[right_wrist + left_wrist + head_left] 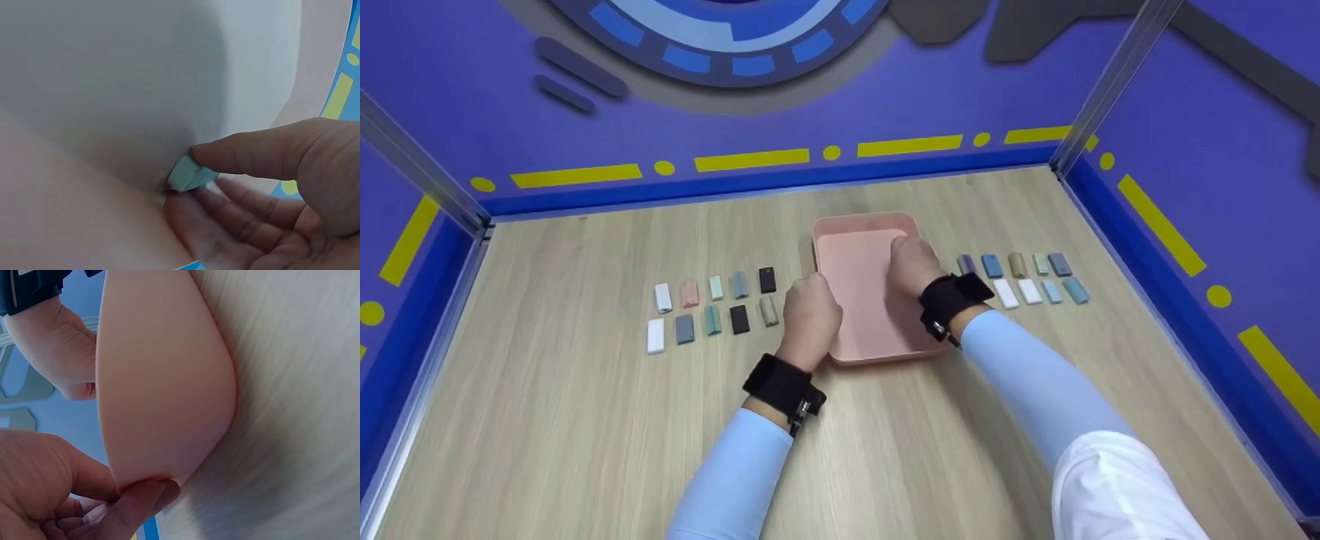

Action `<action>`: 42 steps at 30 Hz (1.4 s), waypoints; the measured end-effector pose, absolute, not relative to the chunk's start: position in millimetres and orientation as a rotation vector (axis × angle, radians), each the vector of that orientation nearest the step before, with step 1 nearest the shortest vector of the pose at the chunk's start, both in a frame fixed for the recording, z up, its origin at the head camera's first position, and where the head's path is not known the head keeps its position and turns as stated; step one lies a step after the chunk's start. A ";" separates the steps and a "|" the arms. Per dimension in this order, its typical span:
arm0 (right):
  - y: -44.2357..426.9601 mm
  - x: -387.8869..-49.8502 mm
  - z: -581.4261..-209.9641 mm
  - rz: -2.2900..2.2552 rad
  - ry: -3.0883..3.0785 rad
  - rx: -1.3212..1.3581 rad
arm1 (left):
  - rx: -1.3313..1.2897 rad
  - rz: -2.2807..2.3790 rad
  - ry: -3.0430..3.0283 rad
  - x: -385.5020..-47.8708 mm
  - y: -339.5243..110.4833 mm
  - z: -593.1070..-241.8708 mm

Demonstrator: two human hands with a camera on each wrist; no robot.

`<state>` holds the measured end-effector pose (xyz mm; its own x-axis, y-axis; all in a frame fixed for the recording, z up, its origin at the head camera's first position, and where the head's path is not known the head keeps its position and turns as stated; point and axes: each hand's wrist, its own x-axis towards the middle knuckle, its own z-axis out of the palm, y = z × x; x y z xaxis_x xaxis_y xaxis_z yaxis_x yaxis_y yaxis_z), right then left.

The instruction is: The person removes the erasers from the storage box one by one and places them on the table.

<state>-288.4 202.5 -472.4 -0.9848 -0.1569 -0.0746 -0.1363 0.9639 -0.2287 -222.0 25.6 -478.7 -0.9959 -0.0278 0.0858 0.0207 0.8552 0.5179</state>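
A pink rectangular tray stands in the middle of the table. My left hand pinches its left wall; in the left wrist view the thumb and forefinger clasp the rim. Over the tray's right side is my right hand. Between that hand's thumb and fingers, the right wrist view shows a small pale green block, close to the tray's inner wall. From the head view this block is hidden by the hand.
Left of the tray lie two rows of small blocks, among them a white block and a black block. Two more rows, with a blue block, lie to the right. Purple walls enclose the wooden table.
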 end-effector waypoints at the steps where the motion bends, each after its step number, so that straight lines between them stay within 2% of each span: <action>1: 203.0 -287.9 -472.8 -0.336 3.018 -0.233 | 0.002 -0.823 -2.934 -222.0 25.5 -478.6; 9: 203.1 -284.2 -473.0 -0.350 3.032 -0.248 | 0.014 -0.818 -2.926 -223.1 25.8 -477.3; 21: 217.5 -277.0 -453.4 -0.703 2.976 -0.142 | 0.032 -0.797 -2.952 -223.2 26.2 -478.0; 32: 265.7 -269.8 -427.7 -0.778 3.034 0.037 | 0.010 -0.807 -2.921 -223.2 27.1 -478.5; 42: 308.1 -259.4 -441.2 -0.749 3.077 0.105 | 0.056 -0.809 -2.960 -224.4 27.5 -477.3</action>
<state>-259.4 308.1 -441.2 -0.9974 0.0710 0.0107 0.0581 0.8860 -0.4599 -224.4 27.5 -477.3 -0.9967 -0.0540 0.0601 -0.0159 0.8606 0.5091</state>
